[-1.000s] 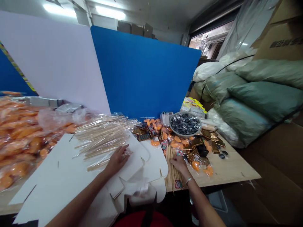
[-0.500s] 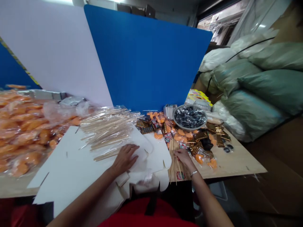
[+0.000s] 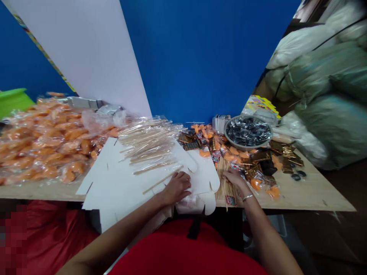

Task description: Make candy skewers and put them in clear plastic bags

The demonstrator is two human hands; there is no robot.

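My left hand (image 3: 177,187) lies palm down on a die-cut white card blank (image 3: 114,181), wrist low, forearm coming in from the lower left. The fingers (image 3: 183,179) are extended and close together, and the hand is flat, with no grip on the card. A loose wooden skewer (image 3: 163,179) lies on the card with one end just at the hand; I cannot tell whether the fingers touch it. Crumpled clear plastic (image 3: 187,198) shows beside the hand's outer edge.

My right hand (image 3: 235,181) is angled inward and down, forearm rising from the lower right, with a silver-coloured bracelet (image 3: 248,197) on the wrist. The hand is open, not closed around anything, with fingers (image 3: 228,175) resting at the top of a flat bundle of bamboo skewers (image 3: 225,183). The bundle lies on the surface (image 3: 315,194), just right of the card's edge.

Orange sweets in clear packets (image 3: 209,131) and gold sachets (image 3: 289,154) lie scattered right of the bundle. Behind them sits a metal bowl of dark wrapped pieces (image 3: 248,131). Bagged skewers (image 3: 149,145) lie at the card's far edge, and a large heap of orange packets (image 3: 48,143) is to its left. A blue partition (image 3: 197,57) stands behind the surface.
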